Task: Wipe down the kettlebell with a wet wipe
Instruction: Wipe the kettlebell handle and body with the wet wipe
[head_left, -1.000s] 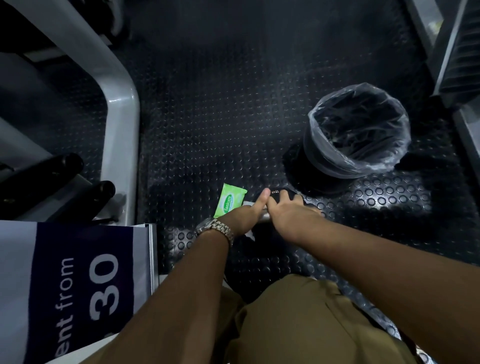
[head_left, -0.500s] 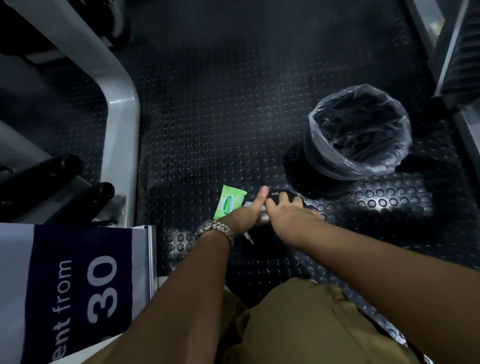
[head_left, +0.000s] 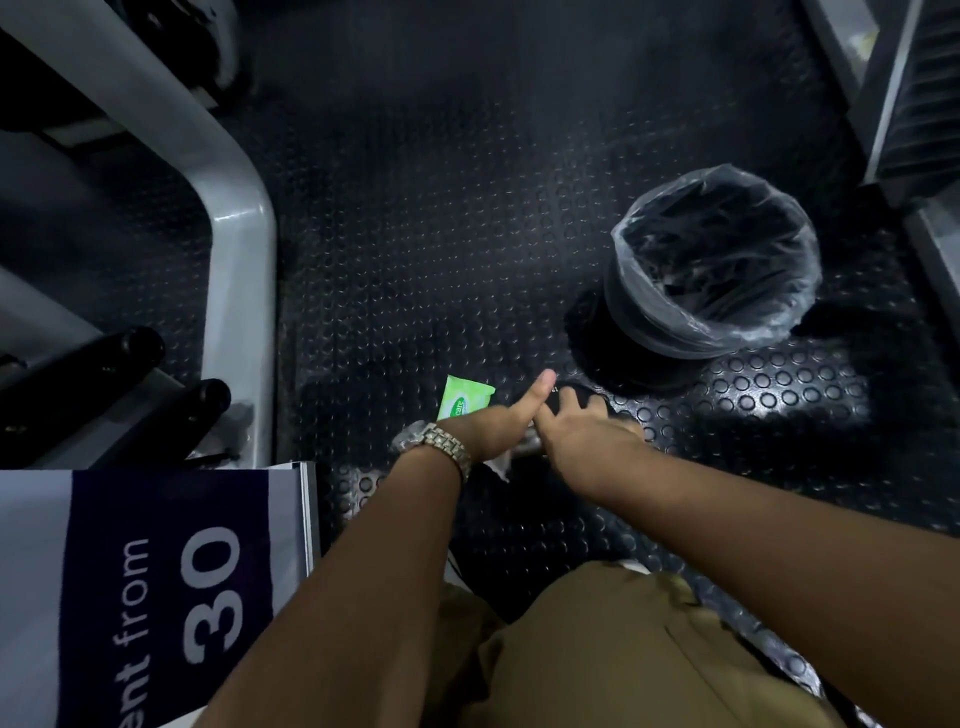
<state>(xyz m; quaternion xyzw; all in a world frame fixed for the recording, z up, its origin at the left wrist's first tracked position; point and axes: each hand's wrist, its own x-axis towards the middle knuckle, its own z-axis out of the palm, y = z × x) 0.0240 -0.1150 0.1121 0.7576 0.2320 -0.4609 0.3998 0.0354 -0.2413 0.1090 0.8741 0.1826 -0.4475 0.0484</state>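
Note:
The black kettlebell (head_left: 569, 391) sits on the dark studded floor, almost wholly hidden beneath both hands. My left hand (head_left: 496, 423), with a metal watch on its wrist, holds a white wet wipe (head_left: 503, 464) against the kettlebell, with its thumb sticking out forward. My right hand (head_left: 587, 436) rests on top of the kettlebell, its fingers spread over the far side. The two hands touch at the thumb. A green wet wipe packet (head_left: 460, 397) lies on the floor just left of my left hand.
A round bin with a clear plastic liner (head_left: 714, 260) stands to the far right. A grey machine frame (head_left: 236, 249) and black padded bars (head_left: 130, 405) stand on the left, and a blue and white sign (head_left: 156, 597) at the lower left. My knee in khaki (head_left: 597, 654) is at the bottom.
Both hands stay on the kettlebell. My left thumb has stretched slightly farther forward, and the wipe has shifted a little under the left hand.

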